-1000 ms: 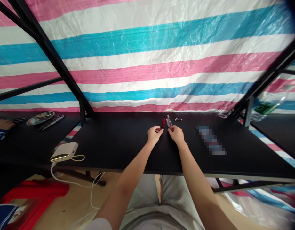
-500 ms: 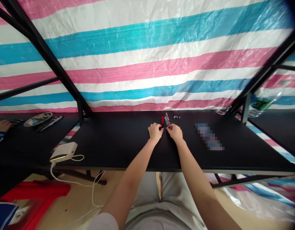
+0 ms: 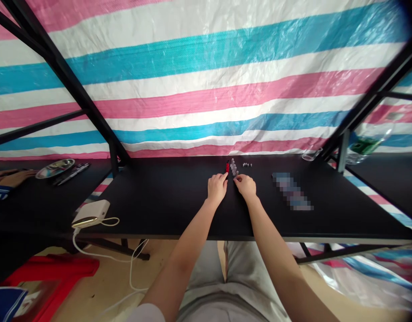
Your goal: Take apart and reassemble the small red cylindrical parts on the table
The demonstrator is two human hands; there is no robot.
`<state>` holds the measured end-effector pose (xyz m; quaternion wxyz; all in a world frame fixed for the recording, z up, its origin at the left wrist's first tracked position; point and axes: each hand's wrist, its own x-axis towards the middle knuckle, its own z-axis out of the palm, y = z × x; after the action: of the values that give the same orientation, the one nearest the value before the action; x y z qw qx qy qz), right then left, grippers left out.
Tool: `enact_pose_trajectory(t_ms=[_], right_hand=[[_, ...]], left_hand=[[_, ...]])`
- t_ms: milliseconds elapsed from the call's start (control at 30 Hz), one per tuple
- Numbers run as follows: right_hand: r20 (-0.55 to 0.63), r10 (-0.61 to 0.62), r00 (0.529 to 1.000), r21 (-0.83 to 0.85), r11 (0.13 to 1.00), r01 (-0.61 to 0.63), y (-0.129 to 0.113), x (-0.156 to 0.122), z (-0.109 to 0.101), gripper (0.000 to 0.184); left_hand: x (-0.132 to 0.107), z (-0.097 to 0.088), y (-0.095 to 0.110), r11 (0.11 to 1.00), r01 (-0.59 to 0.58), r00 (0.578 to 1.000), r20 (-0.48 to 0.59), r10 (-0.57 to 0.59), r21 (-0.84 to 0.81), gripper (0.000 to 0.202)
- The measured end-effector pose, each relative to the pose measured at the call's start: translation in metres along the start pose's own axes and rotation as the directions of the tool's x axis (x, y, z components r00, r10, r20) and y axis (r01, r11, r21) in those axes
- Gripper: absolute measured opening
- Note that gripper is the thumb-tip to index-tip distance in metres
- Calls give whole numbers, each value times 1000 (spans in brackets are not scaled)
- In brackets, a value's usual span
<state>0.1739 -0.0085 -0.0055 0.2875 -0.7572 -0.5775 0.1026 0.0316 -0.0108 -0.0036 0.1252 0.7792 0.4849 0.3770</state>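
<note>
A short line of small red pieces with a dark far end (image 3: 227, 167) lies on the black table. My left hand (image 3: 217, 188) is just in front of it, fingers stretched forward and one fingertip at its near end. Beside it to the right runs a row of small clear, bead-like pieces (image 3: 233, 166). My right hand (image 3: 246, 186) is at this row's near end, thumb and fingers pinched together; what they hold, if anything, is too small to make out. Several small shiny pieces (image 3: 247, 165) lie beyond my right hand.
A blurred-out flat object (image 3: 291, 191) lies on the right of the black table (image 3: 166, 197). A white box with a cable (image 3: 91, 213) sits at the left edge. Farther left are a shiny dish (image 3: 55, 168), pens (image 3: 73, 173) and another person's hand (image 3: 16, 176).
My left fingers have straightened out towards the red pieces. My right hand has shifted very slightly at the clear row. The other person's hand at far left has reached farther right.
</note>
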Motion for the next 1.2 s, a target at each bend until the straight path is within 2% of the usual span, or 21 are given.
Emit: enact_pose_trajectory(t_ms=[133,300,467,633,767,967,1200], right_hand=[[5,0,1000,-49,999,1,-1,-1,-2,16],[28,-104,994,-39,994,105,-5,-3,-1,12],[0,-262,965,5,965,262,-8,-4,1,14],[-7,-305,952,-8,952,305,-11,-6,0,12],[6,-320,947,-39,947,320,-15,-7,0,11],[-75,-373,925,34,926,377,-16,-8,1,16],[-111,-419,901,137,892,431,-17,-10,2,17]], left_hand=[[1,-2,-1,994,75,993,-90,-82,-82,22],[2,-10,8,941,77,968,-200,-149,-331,18],[3,-14,14,908,60,960,-226,-167,-415,17],[3,-16,12,876,44,955,-238,-179,-481,19],[3,-17,14,827,56,963,-189,-193,-559,19],[3,-11,11,850,46,979,-146,-143,-525,15],[8,-5,0,872,38,964,-211,-160,-488,13]])
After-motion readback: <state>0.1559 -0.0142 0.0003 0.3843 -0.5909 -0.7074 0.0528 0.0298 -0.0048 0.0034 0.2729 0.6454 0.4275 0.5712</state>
